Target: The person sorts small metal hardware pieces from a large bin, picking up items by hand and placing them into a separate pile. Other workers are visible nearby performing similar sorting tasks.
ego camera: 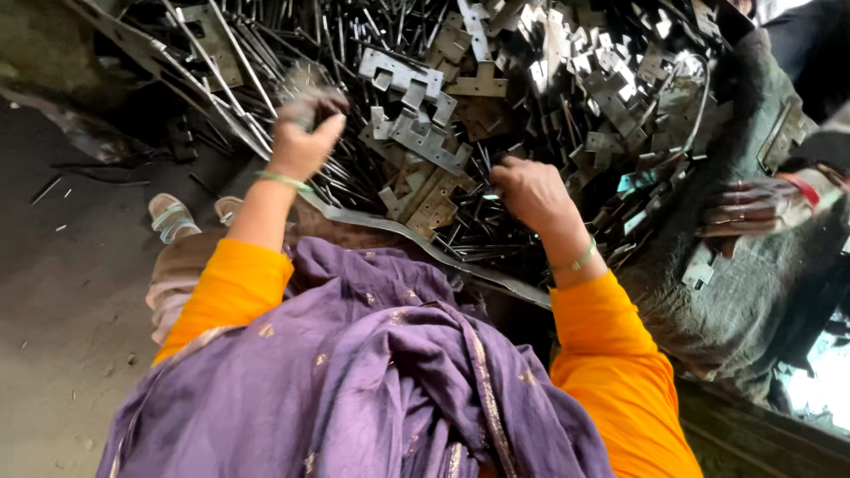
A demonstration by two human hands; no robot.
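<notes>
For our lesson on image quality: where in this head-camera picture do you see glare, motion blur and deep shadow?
Head view: glare washes out the metal pieces at upper right, and daylight burns white at the lower right corner; the left hand is smeared by motion blur at its fingers, while the right hand is sharp; the upper left corner lies in deep shadow.

The left hand (305, 133) is closed around a small grey metal piece (305, 99) above the pile of flat stamped metal brackets (425, 142); the right hand (531, 195) touches thin steel rods (469, 232).
</notes>
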